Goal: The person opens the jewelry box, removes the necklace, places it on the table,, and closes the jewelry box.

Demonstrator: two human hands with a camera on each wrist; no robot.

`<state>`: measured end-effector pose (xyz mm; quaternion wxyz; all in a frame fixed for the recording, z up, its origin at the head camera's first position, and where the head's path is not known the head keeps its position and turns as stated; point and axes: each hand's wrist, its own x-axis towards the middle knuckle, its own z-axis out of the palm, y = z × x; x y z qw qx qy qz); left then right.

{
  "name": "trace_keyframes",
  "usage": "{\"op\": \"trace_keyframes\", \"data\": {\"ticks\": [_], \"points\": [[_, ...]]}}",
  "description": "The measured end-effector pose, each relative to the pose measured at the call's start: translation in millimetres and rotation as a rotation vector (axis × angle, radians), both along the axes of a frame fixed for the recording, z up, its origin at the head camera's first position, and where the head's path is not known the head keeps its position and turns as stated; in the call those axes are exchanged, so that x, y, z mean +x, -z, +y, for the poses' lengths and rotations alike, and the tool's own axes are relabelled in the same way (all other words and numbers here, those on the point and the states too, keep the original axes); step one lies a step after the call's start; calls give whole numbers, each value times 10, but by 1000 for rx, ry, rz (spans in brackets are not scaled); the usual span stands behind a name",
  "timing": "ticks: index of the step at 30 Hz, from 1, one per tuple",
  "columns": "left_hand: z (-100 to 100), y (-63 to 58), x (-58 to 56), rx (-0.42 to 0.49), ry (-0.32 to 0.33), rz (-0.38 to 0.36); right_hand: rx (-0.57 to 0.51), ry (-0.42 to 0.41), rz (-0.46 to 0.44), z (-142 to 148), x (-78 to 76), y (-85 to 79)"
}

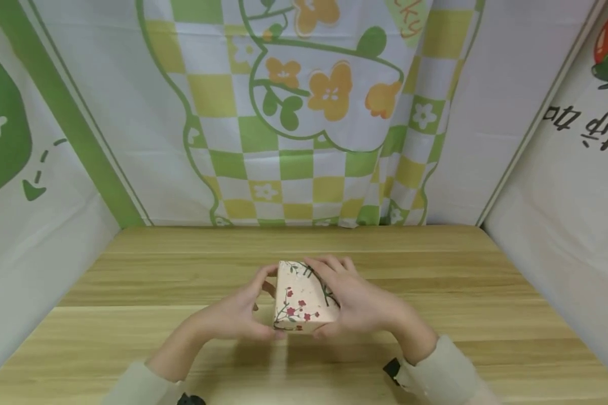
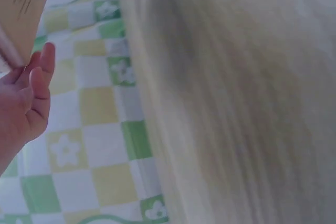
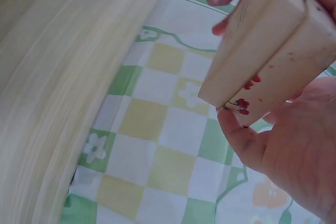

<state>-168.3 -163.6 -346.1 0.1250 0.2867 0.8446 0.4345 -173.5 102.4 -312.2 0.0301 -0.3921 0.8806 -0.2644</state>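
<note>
Both hands hold a small cream cardboard box (image 1: 300,301), printed with red blossoms and dark green stems, over the middle of the table. My left hand (image 1: 233,315) grips its left side, thumb at the near corner and fingers around the far side. From the right, my right hand (image 1: 362,304) grips it with fingers over the far edge and thumb at the near edge. In the right wrist view, a seam runs along the side of the box (image 3: 273,45), like a lid line. Printed dark lines mark the plain underside of the box (image 2: 23,11) in the left wrist view.
The wood-grain table (image 1: 147,281) reaches back to a hanging cloth (image 1: 294,124) with green and yellow checks and flowers. White printed cloth walls (image 1: 71,185) close in the left and right sides. Shadows fall on the table below the hands.
</note>
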Motion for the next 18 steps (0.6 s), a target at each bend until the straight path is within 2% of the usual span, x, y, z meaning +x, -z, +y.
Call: {"op": "trace_keyframes", "data": {"ticks": [4, 11, 14, 18], "points": [[-43, -39, 67, 4, 1, -7, -29, -3, 2, -17, 64, -14], [-40, -97, 142, -7, -7, 31, -43, -12, 15, -46, 110, -20], [-14, -87, 99, 4, -10, 5, -50, -9, -5, -28, 85, -48], [26, -19, -45, 58, -34, -55, -69, 18, -42, -27, -25, -66]]}}
